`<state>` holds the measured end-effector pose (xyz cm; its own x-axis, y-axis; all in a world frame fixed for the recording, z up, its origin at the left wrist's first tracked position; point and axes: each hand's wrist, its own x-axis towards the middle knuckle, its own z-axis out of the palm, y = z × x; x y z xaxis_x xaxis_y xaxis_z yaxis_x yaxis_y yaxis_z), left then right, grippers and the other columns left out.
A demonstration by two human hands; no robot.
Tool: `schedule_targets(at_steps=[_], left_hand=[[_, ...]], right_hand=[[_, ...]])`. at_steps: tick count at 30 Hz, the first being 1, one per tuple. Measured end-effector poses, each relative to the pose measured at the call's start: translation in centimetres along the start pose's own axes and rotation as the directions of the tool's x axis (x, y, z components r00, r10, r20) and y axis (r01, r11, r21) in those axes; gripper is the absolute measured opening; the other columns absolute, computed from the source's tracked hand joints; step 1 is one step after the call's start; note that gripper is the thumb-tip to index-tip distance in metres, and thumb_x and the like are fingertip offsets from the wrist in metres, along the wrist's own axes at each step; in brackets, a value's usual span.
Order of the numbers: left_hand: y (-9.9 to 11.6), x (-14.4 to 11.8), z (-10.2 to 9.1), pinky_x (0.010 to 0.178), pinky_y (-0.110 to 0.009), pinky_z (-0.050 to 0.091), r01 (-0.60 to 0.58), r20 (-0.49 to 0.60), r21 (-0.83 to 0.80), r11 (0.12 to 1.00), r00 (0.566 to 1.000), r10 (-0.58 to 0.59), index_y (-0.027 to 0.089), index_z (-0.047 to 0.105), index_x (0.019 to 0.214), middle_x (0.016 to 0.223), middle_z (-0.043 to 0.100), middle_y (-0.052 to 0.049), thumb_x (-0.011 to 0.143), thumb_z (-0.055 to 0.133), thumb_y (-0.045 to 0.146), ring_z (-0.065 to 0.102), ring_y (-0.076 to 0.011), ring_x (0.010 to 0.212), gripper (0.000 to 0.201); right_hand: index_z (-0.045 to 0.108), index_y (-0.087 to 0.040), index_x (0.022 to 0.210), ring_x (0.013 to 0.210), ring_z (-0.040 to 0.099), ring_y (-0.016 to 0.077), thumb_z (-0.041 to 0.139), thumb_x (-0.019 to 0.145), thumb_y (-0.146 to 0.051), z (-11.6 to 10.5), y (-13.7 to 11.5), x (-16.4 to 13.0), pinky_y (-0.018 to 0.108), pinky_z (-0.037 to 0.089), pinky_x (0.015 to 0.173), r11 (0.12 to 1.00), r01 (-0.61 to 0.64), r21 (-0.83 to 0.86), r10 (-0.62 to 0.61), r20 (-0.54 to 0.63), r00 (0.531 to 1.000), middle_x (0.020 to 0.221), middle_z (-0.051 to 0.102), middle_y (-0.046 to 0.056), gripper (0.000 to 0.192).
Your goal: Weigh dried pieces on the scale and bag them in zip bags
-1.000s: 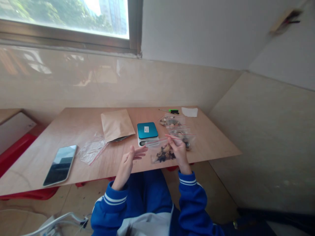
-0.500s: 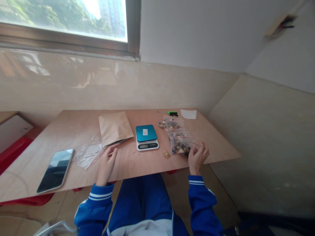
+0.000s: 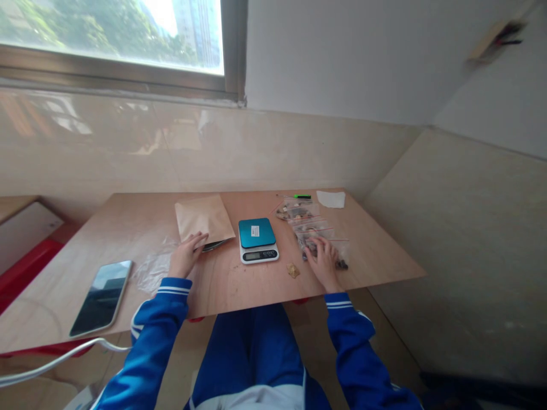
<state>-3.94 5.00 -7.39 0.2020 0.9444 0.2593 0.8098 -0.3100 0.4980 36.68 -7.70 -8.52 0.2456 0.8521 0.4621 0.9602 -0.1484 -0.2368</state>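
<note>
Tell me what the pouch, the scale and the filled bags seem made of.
Pouch: probably paper, by its matte tan face.
Scale: white body's smooth, even surface suggests plastic; the shiny blue plate could be metal or glass.
Filled bags: thin, glossy plastic, contents showing through.

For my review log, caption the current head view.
Left hand on a brown pouch, right hand on a filled clear bag, digital scale between them.

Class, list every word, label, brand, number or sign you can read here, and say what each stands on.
No text is readable.
White label on the blue plate of the scale: print too small.
Display of the scale: no digits can be made out.
Button markings beside it: too small.
</note>
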Motion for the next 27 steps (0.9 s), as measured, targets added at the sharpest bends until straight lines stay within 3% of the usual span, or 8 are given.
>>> schedule_targets(at_steps=[3,8,10,14,20,24,26,27], left_hand=[[0.6,0.6,-1.1,0.099,-0.04,0.048,-0.029,-0.084,-0.063,0.998,0.996,0.024,0.028,0.067,0.12,0.128,0.065,-0.005,0.091,0.047,0.031,0.052,-0.0275,0.128,0.034],[3.5,1.0,-4.7,0.108,-0.041,0.04,-0.121,-0.378,-0.098,0.988,0.923,0.075,0.026,0.071,0.112,0.123,0.068,-0.006,0.09,0.052,0.037,0.05,-0.0266,0.131,0.031],[5.0,0.8,-6.3,0.102,-0.038,0.046,-0.109,-0.425,-0.135,0.985,0.904,0.042,0.025,0.072,0.11,0.117,0.071,-0.007,0.089,0.055,0.04,0.059,-0.0265,0.121,0.032],[7.2,-0.1,-8.3,0.085,-0.03,0.054,-0.107,-0.375,-0.178,0.978,0.927,0.033,0.025,0.073,0.108,0.104,0.075,-0.003,0.088,0.056,0.043,0.071,-0.023,0.099,0.032],[8.4,-1.0,-8.4,0.083,-0.03,0.056,-0.099,-0.333,-0.235,0.967,0.943,0.016,0.024,0.075,0.1,0.098,0.077,-0.002,0.085,0.059,0.041,0.072,-0.0239,0.094,0.028],[8.8,-1.4,-8.1,0.083,-0.03,0.057,-0.067,-0.305,-0.301,0.951,0.952,-0.029,0.025,0.076,0.098,0.097,0.077,0.0,0.082,0.061,0.04,0.072,-0.0235,0.093,0.026],[9.1,-1.5,-8.0,0.081,-0.029,0.058,-0.052,-0.286,-0.326,0.944,0.957,-0.046,0.024,0.076,0.098,0.095,0.077,0.0,0.082,0.062,0.04,0.072,-0.0236,0.092,0.027],[9.1,-1.5,-7.9,0.081,-0.029,0.058,-0.046,-0.277,-0.337,0.94,0.959,-0.052,0.024,0.076,0.098,0.095,0.077,0.0,0.082,0.062,0.04,0.072,-0.0237,0.092,0.027]], right_hand=[[0.064,-0.021,0.113,0.106,0.055,0.028,0.054,0.089,-0.03,-0.3,-2.0,-1.8,0.044,0.041,0.092,0.974,0.197,0.111,-0.218,0.234,0.947,0.115,0.064,0.012,0.027],[0.069,-0.017,0.094,0.096,0.059,0.0274,0.06,0.081,-0.013,0.0,-3.2,-2.3,0.044,0.042,0.089,0.943,0.141,0.3,-0.232,0.295,0.927,0.095,0.068,0.01,0.017],[0.068,-0.016,0.09,0.09,0.061,0.0237,0.059,0.08,-0.009,0.1,-3.7,-0.8,0.038,0.046,0.083,0.926,0.123,0.356,-0.231,0.278,0.932,0.094,0.067,0.009,0.016],[0.065,-0.013,0.099,0.076,0.062,0.0157,0.058,0.084,-0.014,1.3,-6.3,4.0,0.027,0.049,0.07,0.882,0.105,0.459,-0.231,0.229,0.946,0.096,0.066,0.008,0.017],[0.067,-0.013,0.096,0.099,0.061,0.0208,0.062,0.084,-0.023,3.2,-12.3,8.8,0.034,0.047,0.09,0.825,0.137,0.549,-0.269,0.167,0.949,0.101,0.067,0.01,0.017],[0.063,-0.017,0.105,0.107,0.057,0.0202,0.044,0.094,-0.022,0.3,-16.6,7.4,0.036,0.045,0.096,0.739,0.234,0.632,-0.263,-0.048,0.963,0.11,0.062,0.011,0.022],[0.062,-0.018,0.103,0.105,0.058,0.0192,0.038,0.096,-0.019,-1.7,-19.1,6.3,0.034,0.045,0.096,0.628,0.394,0.672,-0.365,-0.192,0.911,0.102,0.064,0.008,0.025],[0.062,-0.018,0.103,0.105,0.058,0.0191,0.038,0.096,-0.018,-2.6,-20.4,5.7,0.034,0.046,0.096,0.575,0.48,0.663,-0.466,-0.217,0.858,0.102,0.065,0.008,0.025]])
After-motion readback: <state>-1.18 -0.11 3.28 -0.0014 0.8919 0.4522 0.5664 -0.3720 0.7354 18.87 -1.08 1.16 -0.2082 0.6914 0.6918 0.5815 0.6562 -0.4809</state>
